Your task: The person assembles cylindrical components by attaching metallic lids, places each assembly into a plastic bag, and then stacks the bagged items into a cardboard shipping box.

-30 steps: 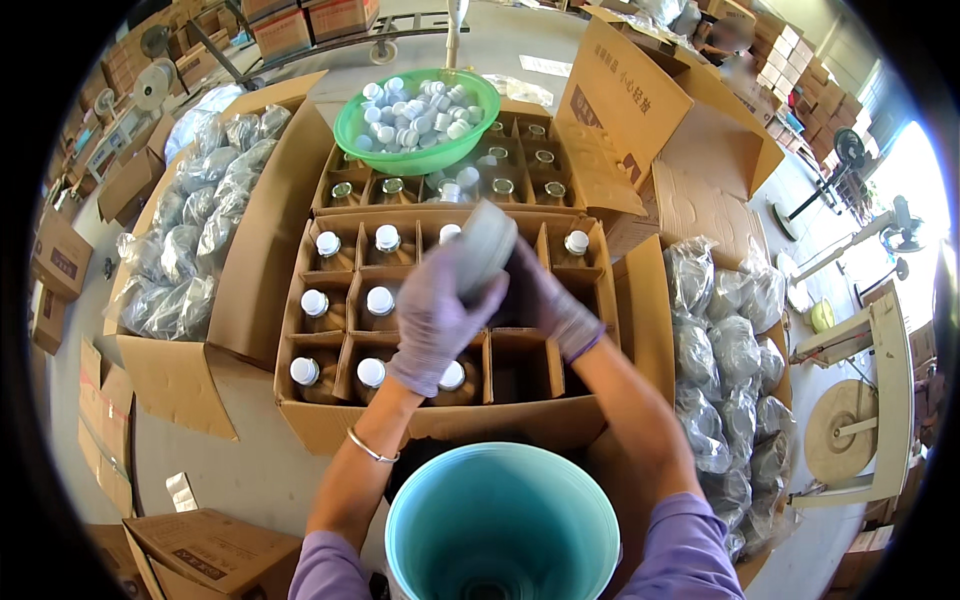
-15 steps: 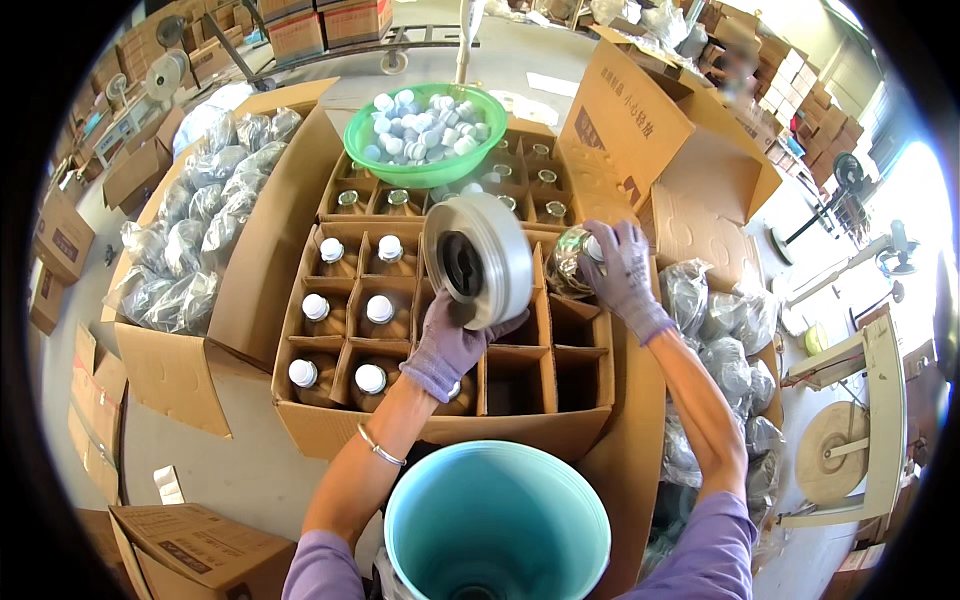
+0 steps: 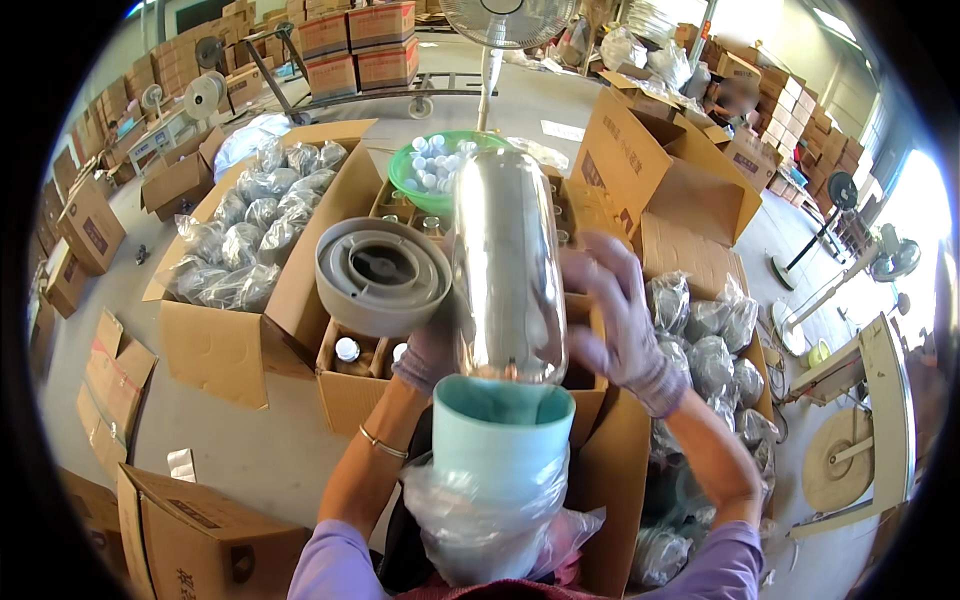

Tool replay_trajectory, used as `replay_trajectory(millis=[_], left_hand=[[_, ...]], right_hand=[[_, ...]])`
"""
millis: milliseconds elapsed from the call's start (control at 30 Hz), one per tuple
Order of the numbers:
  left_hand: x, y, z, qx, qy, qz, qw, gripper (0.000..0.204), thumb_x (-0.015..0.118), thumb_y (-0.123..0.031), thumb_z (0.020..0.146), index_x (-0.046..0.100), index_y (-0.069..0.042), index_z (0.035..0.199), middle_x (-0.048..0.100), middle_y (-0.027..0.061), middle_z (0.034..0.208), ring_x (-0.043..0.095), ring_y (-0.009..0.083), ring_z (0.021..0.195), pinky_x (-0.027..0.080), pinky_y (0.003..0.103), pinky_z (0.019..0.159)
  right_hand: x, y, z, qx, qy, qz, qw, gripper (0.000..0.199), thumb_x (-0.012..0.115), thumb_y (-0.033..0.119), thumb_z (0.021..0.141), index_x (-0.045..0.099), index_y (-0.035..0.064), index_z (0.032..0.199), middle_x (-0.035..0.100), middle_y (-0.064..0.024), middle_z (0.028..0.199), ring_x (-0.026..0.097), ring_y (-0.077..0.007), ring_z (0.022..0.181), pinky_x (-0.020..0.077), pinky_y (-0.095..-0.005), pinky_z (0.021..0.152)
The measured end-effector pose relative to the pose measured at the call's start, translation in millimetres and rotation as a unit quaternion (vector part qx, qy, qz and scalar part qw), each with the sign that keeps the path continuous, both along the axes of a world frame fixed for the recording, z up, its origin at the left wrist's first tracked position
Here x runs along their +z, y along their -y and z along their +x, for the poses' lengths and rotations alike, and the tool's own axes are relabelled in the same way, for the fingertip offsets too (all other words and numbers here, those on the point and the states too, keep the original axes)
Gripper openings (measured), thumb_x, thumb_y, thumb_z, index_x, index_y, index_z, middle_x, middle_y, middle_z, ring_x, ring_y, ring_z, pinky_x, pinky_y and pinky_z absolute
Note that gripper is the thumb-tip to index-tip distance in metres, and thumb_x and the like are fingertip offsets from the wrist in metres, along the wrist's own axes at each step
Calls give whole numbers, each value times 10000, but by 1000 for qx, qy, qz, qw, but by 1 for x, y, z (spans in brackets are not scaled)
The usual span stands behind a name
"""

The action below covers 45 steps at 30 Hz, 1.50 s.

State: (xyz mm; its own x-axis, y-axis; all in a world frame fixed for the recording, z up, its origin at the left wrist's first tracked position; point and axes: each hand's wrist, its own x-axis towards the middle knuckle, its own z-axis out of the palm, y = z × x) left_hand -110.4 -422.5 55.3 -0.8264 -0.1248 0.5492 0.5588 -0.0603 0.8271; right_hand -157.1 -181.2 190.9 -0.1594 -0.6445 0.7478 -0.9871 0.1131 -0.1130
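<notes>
A silvered glass flask liner stands upright over the mouth of a light blue flask shell, its lower end at the rim. Clear plastic film wraps the lower shell, which is close to my body. My left hand, mostly hidden behind a pale grey round ringed part, grips that part to the left of the liner. On the liner's right side, my right hand has its fingers spread and slightly blurred, beside the glass. Both hands wear grey-purple gloves.
Behind the liner, a green bowl of white caps rests on a divided carton of capped liners. Bagged pieces fill a carton at left and lie at right. An open empty-looking carton and fans stand beyond.
My right hand has brought the liner out from the carton to above the shell, and its fingers have spread. The ringed part has moved left with my left hand. The view has tilted up.
</notes>
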Motion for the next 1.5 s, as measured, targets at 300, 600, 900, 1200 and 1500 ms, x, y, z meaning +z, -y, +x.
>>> replay_trajectory(millis=[300, 600, 900, 1200, 1500], left_hand=[[-101, -3, 128, 15, 97, -153, 983, 559, 536, -139, 972, 359, 39, 1472, 400, 193, 1505, 385, 299, 1388, 265, 406, 1190], [-27, 3, 135, -177, 150, 395, 889, 565, 517, -405, 984, 447, -55, 1422, 532, 165, 1401, 509, 315, 1299, 452, 442, 1066], [-4, 47, 124, 467, -51, -321, 823, 543, 572, 25, 899, 416, 12, 1419, 558, 260, 1271, 573, 433, 1136, 479, 437, 962], [38, 16, 109, 351, -37, -181, 918, 316, 589, -35, 930, 548, -7, 1242, 594, 150, 1135, 585, 276, 1016, 468, 340, 904], [54, -14, 101, 198, 102, 72, 972, 483, 801, -153, 816, 559, 9, 1201, 631, 64, 1086, 592, 127, 973, 498, 271, 859]], right_hand=[[-64, 17, 48, 173, 651, -32, 738, 1160, 871, 161, 495, 309, 58, 1505, 397, -112, 1497, 333, -237, 1426, 235, -362, 1190], [-49, 17, 28, 213, 564, 236, 762, 832, 829, 335, 720, 442, 43, 1396, 505, -128, 1337, 467, -235, 1286, 349, -347, 1114], [7, 55, 39, 82, 347, 502, 788, 464, 780, 354, 789, 574, 21, 1039, 640, -109, 875, 665, -227, 820, 529, -356, 763], [-7, 43, 41, 172, 354, 443, 806, 579, 831, 336, 696, 573, -12, 1079, 685, -140, 946, 680, -248, 910, 523, -381, 794], [-3, 50, 60, 24, 288, 512, 809, 592, 710, 554, 762, 622, 5, 965, 699, -157, 894, 688, -301, 837, 536, -384, 769]])
